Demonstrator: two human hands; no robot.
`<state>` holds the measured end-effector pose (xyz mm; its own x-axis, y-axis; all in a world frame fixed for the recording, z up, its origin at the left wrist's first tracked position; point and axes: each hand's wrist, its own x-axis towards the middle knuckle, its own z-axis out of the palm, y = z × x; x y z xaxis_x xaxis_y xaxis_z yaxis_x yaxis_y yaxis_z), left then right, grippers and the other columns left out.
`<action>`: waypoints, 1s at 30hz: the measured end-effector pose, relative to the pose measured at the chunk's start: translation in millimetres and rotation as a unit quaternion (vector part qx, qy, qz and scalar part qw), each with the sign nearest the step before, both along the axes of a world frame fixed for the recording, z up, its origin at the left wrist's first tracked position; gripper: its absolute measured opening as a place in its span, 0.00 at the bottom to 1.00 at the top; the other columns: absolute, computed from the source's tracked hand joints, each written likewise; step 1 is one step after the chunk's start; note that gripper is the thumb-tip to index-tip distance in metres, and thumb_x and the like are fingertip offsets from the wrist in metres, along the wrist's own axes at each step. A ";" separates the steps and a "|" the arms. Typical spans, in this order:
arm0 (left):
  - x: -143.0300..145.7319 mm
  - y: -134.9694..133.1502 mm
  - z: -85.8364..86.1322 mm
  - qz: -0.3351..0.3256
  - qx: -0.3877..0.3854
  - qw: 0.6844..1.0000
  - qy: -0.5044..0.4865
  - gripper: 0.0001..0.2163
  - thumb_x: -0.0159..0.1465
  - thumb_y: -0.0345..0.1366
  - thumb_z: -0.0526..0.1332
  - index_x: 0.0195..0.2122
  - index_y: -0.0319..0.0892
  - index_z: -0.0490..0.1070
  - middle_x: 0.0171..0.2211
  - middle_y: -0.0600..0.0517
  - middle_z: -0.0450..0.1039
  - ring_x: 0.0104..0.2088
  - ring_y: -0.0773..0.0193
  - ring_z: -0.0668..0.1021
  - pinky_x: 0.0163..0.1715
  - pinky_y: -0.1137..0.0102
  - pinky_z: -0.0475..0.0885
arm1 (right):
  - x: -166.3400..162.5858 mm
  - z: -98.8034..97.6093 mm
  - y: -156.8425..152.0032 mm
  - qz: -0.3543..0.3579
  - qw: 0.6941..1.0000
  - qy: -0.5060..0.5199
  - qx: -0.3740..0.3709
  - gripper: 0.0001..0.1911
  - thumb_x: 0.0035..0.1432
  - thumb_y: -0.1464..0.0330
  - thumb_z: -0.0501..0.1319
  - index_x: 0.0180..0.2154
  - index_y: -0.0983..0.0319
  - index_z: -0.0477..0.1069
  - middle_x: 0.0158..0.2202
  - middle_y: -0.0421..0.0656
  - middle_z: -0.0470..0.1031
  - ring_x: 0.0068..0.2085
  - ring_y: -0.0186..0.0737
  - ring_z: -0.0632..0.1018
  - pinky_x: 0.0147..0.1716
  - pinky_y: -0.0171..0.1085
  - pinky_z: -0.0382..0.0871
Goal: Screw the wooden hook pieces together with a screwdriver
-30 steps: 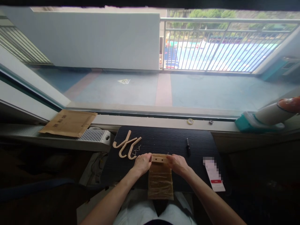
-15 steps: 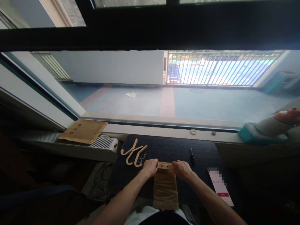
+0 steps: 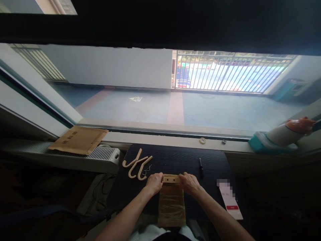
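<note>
From where I stand, very little has changed at the desk (image 3: pixel 175 160) over the last second; the person's head has shifted, so the dark window bar (image 3: pixel 160 26) now fills more of the upper view, yet both hands keep the same grip, which I take to mean the work is in a steady, holding phase; the left hand (image 3: pixel 154 183) has its fingers curled in and pinching the left end of a short, pale wooden bar with 2 dark round holes (image 3: pixel 171 179), and the right hand (image 3: pixel 190 183) pinches the right end likewise, though the fingertips underneath are hidden; the bar sits between them at the far end of a flat, amber-brown panel in wrinkled, glossy wrapping (image 3: pixel 172 204), which reaches towards the lap; I cannot tell whether the bar is fixed to it or merely laid across; the desk is black with a fine wood-like grain and rounded far corners; to the left lie 3 smooth, pale wooden hooks with curled ends (image 3: pixel 139 169), overlapping in part, with thin metallic screws (image 3: pixel 147 170) scattered just beside; to the right rest a black-handled screwdriver with a slim metal shaft (image 3: pixel 202 171) and, nearer the edge, a flat, pale pink phone showing a red button (image 3: pixel 231 201).
</note>
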<state>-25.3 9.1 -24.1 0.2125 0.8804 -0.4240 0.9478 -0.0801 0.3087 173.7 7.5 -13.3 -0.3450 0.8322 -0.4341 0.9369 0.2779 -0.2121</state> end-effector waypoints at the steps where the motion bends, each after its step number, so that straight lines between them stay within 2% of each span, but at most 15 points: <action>1: -0.8 -1.0 0.0 -0.001 -0.001 1.000 -0.003 0.08 0.60 0.30 0.53 0.34 0.43 0.71 0.35 0.45 0.77 0.38 0.53 0.78 0.38 0.64 0.68 | 0.3 -0.2 -0.9 0.000 1.000 0.002 0.000 0.13 0.60 0.70 0.50 0.42 0.61 0.71 0.39 0.48 0.74 0.39 0.42 0.76 0.35 0.35 0.64; 6: -5.5 -10.1 0.7 -0.008 -0.016 1.000 -0.015 0.07 0.59 0.31 0.54 0.33 0.43 0.71 0.33 0.47 0.77 0.37 0.56 0.78 0.40 0.66 0.67 | 3.3 -1.0 -12.7 0.009 1.000 0.021 -0.014 0.12 0.60 0.67 0.50 0.40 0.62 0.71 0.37 0.47 0.74 0.38 0.41 0.76 0.34 0.35 0.63; 13: -7.2 -34.3 -3.9 -0.040 -0.038 0.998 0.024 0.07 0.58 0.30 0.53 0.31 0.43 0.70 0.32 0.51 0.77 0.36 0.59 0.78 0.38 0.69 0.65 | 9.8 -2.4 -36.0 0.017 0.998 0.046 -0.041 0.11 0.57 0.68 0.52 0.38 0.61 0.70 0.36 0.44 0.74 0.36 0.38 0.76 0.32 0.33 0.61; 17: -6.4 -44.2 -3.8 -0.035 -0.036 0.998 0.021 0.07 0.60 0.31 0.52 0.31 0.44 0.70 0.32 0.52 0.77 0.36 0.59 0.78 0.37 0.69 0.65 | 13.2 -2.7 -38.8 0.012 0.997 0.051 -0.050 0.09 0.55 0.67 0.54 0.37 0.60 0.70 0.36 0.43 0.74 0.36 0.37 0.75 0.32 0.33 0.60; 20: -5.2 -34.7 -2.8 -0.023 -0.018 0.999 0.018 0.06 0.60 0.32 0.53 0.33 0.44 0.70 0.33 0.52 0.78 0.36 0.59 0.78 0.37 0.69 0.65 | 13.9 -1.3 -28.0 0.003 0.998 0.047 -0.040 0.09 0.56 0.66 0.54 0.37 0.60 0.70 0.36 0.43 0.74 0.37 0.38 0.75 0.32 0.33 0.60; 23: -2.8 -13.8 -1.8 -0.018 0.010 0.999 0.027 0.07 0.60 0.31 0.53 0.35 0.44 0.69 0.35 0.50 0.77 0.38 0.58 0.78 0.38 0.68 0.66 | 13.0 -0.1 -10.8 -0.009 0.999 0.038 -0.021 0.11 0.57 0.66 0.53 0.40 0.60 0.69 0.38 0.44 0.73 0.40 0.39 0.75 0.34 0.34 0.60; 26: -0.6 3.5 -2.3 -0.019 0.005 0.999 0.037 0.06 0.60 0.32 0.53 0.34 0.44 0.69 0.35 0.49 0.77 0.38 0.58 0.78 0.39 0.67 0.66 | 11.1 -1.2 2.4 -0.014 0.999 0.026 -0.013 0.11 0.57 0.65 0.53 0.40 0.60 0.69 0.38 0.44 0.74 0.40 0.40 0.75 0.34 0.34 0.60; 30: -0.6 9.6 -6.2 -0.019 -0.003 0.999 0.032 0.06 0.61 0.32 0.53 0.34 0.44 0.69 0.35 0.49 0.77 0.38 0.57 0.78 0.39 0.67 0.67 | 8.5 -6.1 7.6 -0.013 1.000 0.011 -0.010 0.10 0.57 0.65 0.53 0.39 0.59 0.70 0.38 0.45 0.75 0.39 0.40 0.76 0.35 0.34 0.61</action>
<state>-25.9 18.7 -30.3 0.2182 0.8699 -0.4424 0.9620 -0.1153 0.2477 182.2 15.1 -19.5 -0.3324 0.8323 -0.4435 0.9390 0.2479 -0.2384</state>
